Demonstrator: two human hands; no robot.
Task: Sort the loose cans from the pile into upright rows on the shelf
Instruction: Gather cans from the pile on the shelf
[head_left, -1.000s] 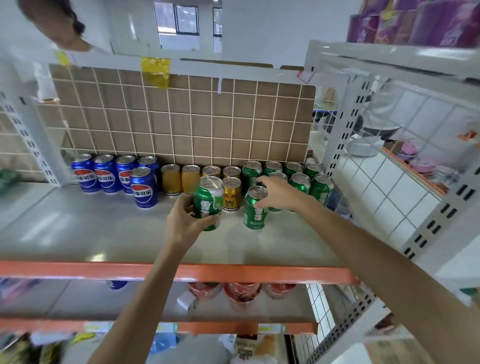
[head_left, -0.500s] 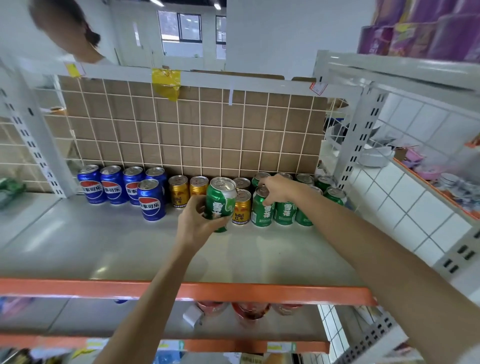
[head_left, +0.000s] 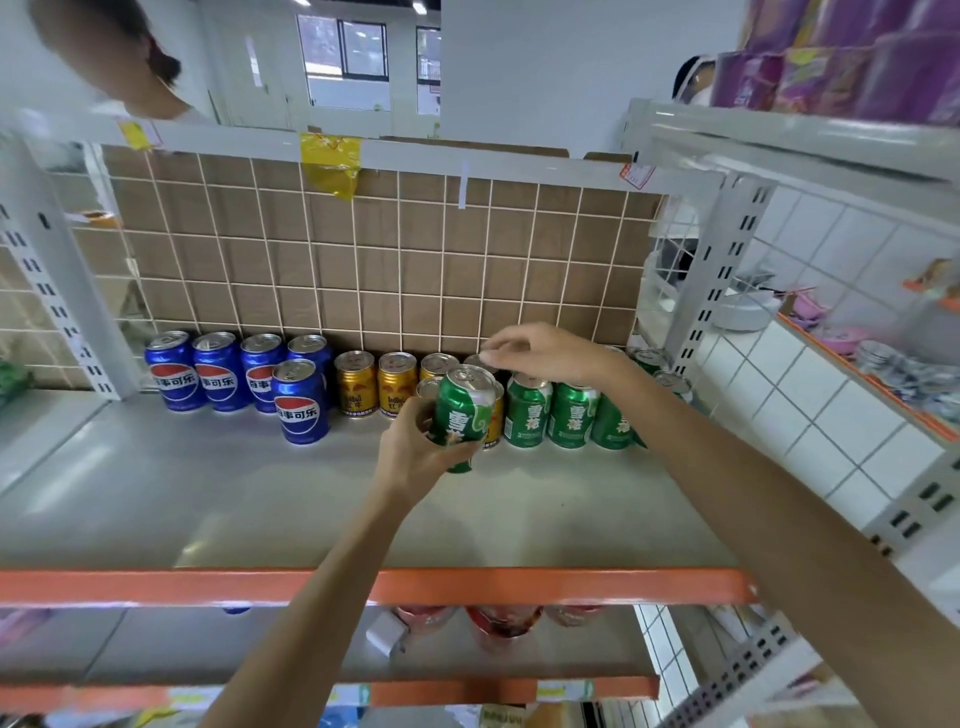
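A green aluminium drink can with white lettering (head_left: 462, 415) is gripped in the left hand (head_left: 415, 447) at the centre of the frame, fingers and thumb curled round its lower body; it is held upright, raised off the grey metal shelf (head_left: 208, 499), just in front of the gold cans (head_left: 397, 383). The right hand (head_left: 545, 353) is poised above the row of green cans (head_left: 571, 415) right of centre, its fingers loosely bent and nothing held in them; whether a can top is touched cannot be told. The blue cola cans (head_left: 218, 371) are seen standing at the left of the frame, well apart from the hands.

The held can probably belongs with the green row. Trouble is likely if it is set down too close to the gold cans: a neighbour could be knocked and the packed rows toppled. The right forearm is stretched over the green row, so a careless pull back could tip a can.
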